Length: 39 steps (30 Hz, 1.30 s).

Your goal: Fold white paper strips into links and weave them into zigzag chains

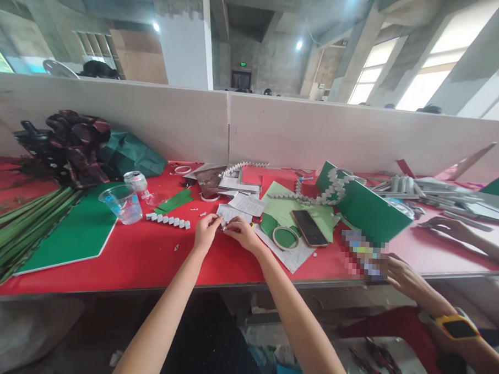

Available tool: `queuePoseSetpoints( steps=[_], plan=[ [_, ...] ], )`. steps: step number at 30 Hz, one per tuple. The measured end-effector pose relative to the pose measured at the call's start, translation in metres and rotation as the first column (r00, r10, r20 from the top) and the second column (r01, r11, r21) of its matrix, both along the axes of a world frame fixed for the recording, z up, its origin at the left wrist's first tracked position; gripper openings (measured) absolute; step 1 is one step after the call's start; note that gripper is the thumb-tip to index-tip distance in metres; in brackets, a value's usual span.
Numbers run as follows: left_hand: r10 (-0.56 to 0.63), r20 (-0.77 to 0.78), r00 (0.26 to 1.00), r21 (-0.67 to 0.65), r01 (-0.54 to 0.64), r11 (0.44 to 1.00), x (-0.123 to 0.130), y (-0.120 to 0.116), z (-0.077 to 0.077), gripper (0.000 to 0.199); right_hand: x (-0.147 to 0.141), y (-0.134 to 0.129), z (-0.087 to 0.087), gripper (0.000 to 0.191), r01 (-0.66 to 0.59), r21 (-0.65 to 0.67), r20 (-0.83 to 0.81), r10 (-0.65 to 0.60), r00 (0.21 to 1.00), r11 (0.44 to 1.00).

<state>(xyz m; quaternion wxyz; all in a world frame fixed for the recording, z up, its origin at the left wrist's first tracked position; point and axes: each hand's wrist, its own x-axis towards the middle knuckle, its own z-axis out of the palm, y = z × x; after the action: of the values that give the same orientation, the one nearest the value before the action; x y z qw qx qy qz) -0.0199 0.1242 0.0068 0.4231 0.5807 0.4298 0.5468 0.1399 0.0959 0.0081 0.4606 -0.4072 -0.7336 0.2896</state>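
My left hand (206, 233) and my right hand (243, 232) meet over the red table, fingertips pinched together on a small pale piece of paper (223, 224). The fingers partly cover it, and its exact shape is too small to make out. Just behind my hands lie printed paper sheets (247, 203). A short zigzag chain of folded paper (168, 220) rests to the left of my left hand. To the right of my right hand are a ring-shaped tape roll (275, 238) and a dark phone (309, 228), on green and white sheets.
Leftward stand a plastic cup (124, 206), a can (136, 183), a green board (78, 229) and long leaves (28, 227). A longer paper chain (307, 199) reaches a folded green board (366, 206). At right, a person's hand (403, 273) touches a blurred object. A white partition (318, 135) runs behind.
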Motion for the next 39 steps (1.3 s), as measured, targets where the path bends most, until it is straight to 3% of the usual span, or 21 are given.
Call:
queuePoseSetpoints(
  steps=[6,19,25,31,39],
  plan=[
    [-0.117,0.068,0.991,0.005,0.117,0.993,0.004,-0.003,0.003,0.029,0.001,0.006,-0.001,0.03,0.077,-0.021,0.022,-0.076,0.997,0.997],
    [-0.071,-0.06,0.996,0.043,0.074,0.996,0.007,-0.009,0.01,0.023,0.001,0.008,-0.002,0.032,0.115,-0.121,-0.002,-0.116,0.993,0.986],
    [-0.071,-0.119,0.99,0.034,0.076,0.997,0.002,-0.006,0.007,0.037,0.001,0.009,-0.004,0.03,0.092,-0.142,-0.025,-0.096,0.995,0.986],
    [-0.14,0.004,0.99,-0.041,0.14,0.989,0.005,-0.01,0.011,0.025,0.002,0.011,-0.006,0.028,0.09,-0.177,-0.057,-0.101,0.993,0.98],
    [-0.165,0.174,0.971,-0.15,0.192,0.97,0.005,-0.011,0.015,0.028,0.002,0.007,0.0,0.031,0.139,-0.167,-0.029,-0.146,0.989,0.976]
  ],
)
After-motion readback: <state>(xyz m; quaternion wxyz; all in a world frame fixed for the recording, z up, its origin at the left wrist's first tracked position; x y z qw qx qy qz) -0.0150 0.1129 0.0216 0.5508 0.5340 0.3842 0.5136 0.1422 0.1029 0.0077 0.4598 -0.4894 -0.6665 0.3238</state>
